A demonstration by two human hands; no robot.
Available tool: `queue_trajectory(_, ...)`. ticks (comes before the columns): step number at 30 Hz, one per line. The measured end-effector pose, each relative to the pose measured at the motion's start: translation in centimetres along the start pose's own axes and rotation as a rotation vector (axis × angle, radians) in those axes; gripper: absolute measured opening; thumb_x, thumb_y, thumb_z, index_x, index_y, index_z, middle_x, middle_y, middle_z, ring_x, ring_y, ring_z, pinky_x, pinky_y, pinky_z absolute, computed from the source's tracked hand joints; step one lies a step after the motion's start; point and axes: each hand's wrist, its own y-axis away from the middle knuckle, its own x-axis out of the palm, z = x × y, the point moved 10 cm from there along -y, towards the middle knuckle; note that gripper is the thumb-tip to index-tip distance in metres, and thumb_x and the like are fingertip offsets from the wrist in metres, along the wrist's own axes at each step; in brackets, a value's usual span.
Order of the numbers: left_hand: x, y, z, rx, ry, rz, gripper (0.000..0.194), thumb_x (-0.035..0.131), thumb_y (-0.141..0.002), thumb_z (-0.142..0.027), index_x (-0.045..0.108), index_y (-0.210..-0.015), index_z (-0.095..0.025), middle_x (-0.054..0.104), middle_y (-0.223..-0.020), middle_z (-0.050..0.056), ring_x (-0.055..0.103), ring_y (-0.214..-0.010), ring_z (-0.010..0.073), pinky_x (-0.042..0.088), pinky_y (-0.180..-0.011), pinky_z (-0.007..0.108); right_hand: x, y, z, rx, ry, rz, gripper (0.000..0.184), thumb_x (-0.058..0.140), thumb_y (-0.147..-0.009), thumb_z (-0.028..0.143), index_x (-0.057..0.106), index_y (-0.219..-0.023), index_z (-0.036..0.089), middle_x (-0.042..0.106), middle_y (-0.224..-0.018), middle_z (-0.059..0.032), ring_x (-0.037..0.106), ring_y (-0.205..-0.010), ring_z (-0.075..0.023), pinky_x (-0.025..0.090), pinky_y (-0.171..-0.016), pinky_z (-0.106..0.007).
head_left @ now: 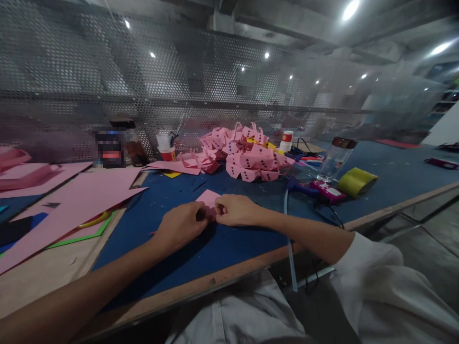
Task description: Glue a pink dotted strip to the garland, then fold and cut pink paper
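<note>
A small sheet of pink paper (208, 195) lies on the blue tabletop in front of me, one corner pointing away. My left hand (184, 220) pinches its near left part, fingers curled in. From the other side my right hand (234, 210) grips the paper, its thumb and fingers pressed together close to my left hand. The lower part of the sheet is hidden behind my fingers. Just beyond it sits a pile of folded pink paper shapes (247, 155) with dark dots on their faces.
Large pink sheets (82, 196) cover the left side, with yellow-handled scissors (93, 220) partly beneath. On the right are a glass jar (335, 160), a yellow tape roll (357, 182) and a magenta-and-blue glue gun (326, 191). Paper cups (167, 153) stand at the back by a perforated metal screen (186, 86).
</note>
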Motion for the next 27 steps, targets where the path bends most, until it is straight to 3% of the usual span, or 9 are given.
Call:
queue_trajectory(10,-0.1,0.0,0.0,-0.020,0.017,0.010,0.026,0.053,-0.089,-0.046,0.056,-0.076,-0.024,0.073,-0.081,0.004,0.065,-0.073,0.0236,0.029,-0.056,0.029,-0.4,0.3,0.0,-0.020,-0.044,0.020,0.013,0.064,-0.080,0.031,0.065,-0.087,0.021,0.071,-0.089,-0.0021,0.060,-0.079,-0.0168,0.033,-0.060,-0.025)
queue_trajectory(18,0.0,0.0,0.0,-0.006,0.049,0.018,0.020,0.051,-0.087,-0.039,0.053,-0.073,-0.024,0.070,-0.075,0.003,0.063,-0.069,0.0213,0.029,-0.057,0.029,-0.5,0.6,-1.2,-0.023,-0.026,0.022,0.012,0.061,-0.078,0.028,0.066,-0.087,0.022,0.068,-0.093,-0.0027,0.059,-0.082,-0.0178,0.035,-0.063,-0.026)
queue_trajectory(27,0.1,-0.1,0.3,-0.013,0.102,0.025,0.024,0.052,-0.087,-0.043,0.053,-0.073,-0.024,0.068,-0.072,0.001,0.061,-0.067,0.0205,0.029,-0.056,0.029,-1.0,1.1,-2.5,0.031,-0.024,0.037,0.011,0.061,-0.078,0.024,0.067,-0.086,0.020,0.071,-0.095,-0.0029,0.062,-0.081,-0.0162,0.037,-0.064,-0.025)
